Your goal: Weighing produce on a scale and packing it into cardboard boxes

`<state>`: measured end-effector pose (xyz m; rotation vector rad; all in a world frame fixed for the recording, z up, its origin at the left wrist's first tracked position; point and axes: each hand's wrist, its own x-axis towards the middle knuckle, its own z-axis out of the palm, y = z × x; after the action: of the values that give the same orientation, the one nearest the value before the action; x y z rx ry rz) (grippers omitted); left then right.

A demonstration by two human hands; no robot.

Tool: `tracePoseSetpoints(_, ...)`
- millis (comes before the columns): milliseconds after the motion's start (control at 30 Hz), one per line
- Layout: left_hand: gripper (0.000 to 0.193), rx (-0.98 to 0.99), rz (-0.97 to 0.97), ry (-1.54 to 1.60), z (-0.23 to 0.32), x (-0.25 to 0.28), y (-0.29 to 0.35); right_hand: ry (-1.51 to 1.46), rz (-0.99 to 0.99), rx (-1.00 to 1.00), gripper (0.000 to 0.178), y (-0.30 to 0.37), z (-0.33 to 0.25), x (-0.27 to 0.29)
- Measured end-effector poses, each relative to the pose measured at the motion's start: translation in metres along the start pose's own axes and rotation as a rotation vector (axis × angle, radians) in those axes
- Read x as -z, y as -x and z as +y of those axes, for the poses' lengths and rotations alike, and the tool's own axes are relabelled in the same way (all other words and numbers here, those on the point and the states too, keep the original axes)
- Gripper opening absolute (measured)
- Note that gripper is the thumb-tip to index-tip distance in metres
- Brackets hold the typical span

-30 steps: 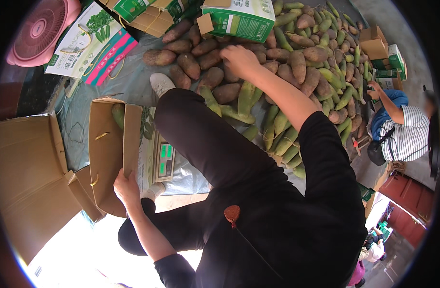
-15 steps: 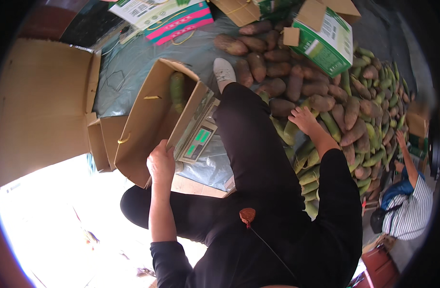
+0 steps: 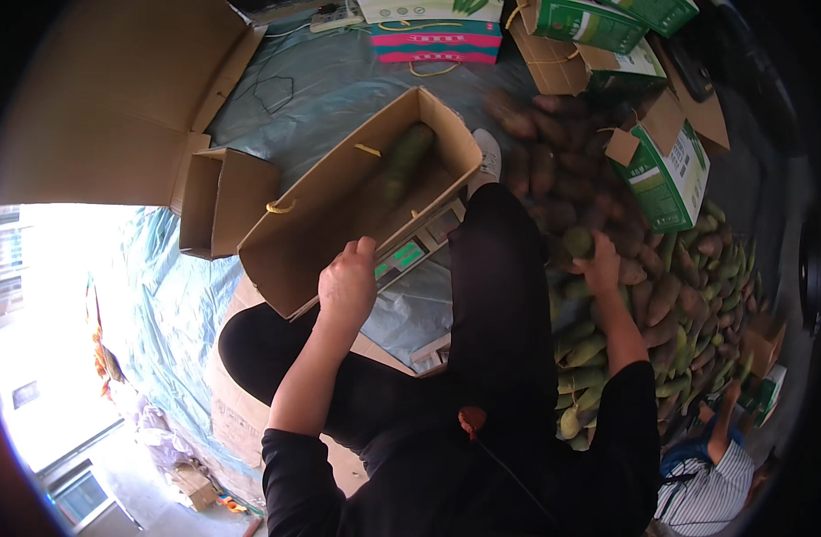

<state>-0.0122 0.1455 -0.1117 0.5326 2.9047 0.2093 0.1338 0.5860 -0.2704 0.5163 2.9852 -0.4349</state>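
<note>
My left hand point(image 3: 346, 282) is closed on the near rim of an open, long cardboard box point(image 3: 330, 192). One long green radish point(image 3: 408, 154) lies at the box's far end. The box rests on a scale point(image 3: 428, 237) with a lit green display, beside my left hand. My right hand point(image 3: 600, 264) grips a green radish point(image 3: 578, 242) at the near edge of the pile; the radish points end-on, so its length is hidden. Around that hand lie several brownish-red, thick roots point(image 3: 663, 297) and more long green radishes point(image 3: 582, 351).
A green-and-white carton point(image 3: 666, 174) stands on the pile's far side. A pink-and-teal box point(image 3: 436, 43) sits at the back. A smaller open carton point(image 3: 227, 201) and a large cardboard sheet point(image 3: 97, 107) are at left. A person in a striped shirt point(image 3: 708, 490) works at far right.
My right hand has taken hold of a green radish and lifted it at the pile's edge. My left hand stays on the box rim. The whole view has turned, shifting the scene.
</note>
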Motion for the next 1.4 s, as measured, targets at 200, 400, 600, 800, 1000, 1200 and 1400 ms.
tracePoseSetpoints(200,0.018,-0.047,0.053,-0.084,-0.005,-0.003,0.006,-0.651,0.226,0.168,0.064,-0.059,-0.134,0.154)
tracePoseSetpoints(400,0.017,-0.064,0.059,-0.116,-0.010,-0.004,0.008,-0.593,0.182,0.846,0.059,-0.087,-0.308,0.251)
tracePoseSetpoints(600,0.013,-0.076,0.058,-0.032,-0.005,-0.008,-0.001,-0.150,-0.336,1.113,0.060,-0.114,-0.430,0.142)
tracePoseSetpoints(800,0.010,-0.124,0.127,-0.175,-0.007,-0.011,0.004,0.247,-0.714,1.109,0.057,-0.112,-0.480,0.009)
tracePoseSetpoints(1000,0.015,-0.150,0.097,-0.124,-0.014,-0.005,0.004,0.605,-0.760,0.967,0.036,-0.143,-0.477,-0.038)
tracePoseSetpoints(1200,0.015,-0.140,0.086,-0.100,-0.013,-0.003,-0.003,1.192,-0.564,1.085,0.034,-0.176,-0.424,-0.085)
tracePoseSetpoints(1400,0.015,-0.132,0.079,-0.089,-0.010,-0.003,-0.006,1.320,-0.448,1.292,0.031,-0.170,-0.419,-0.074)
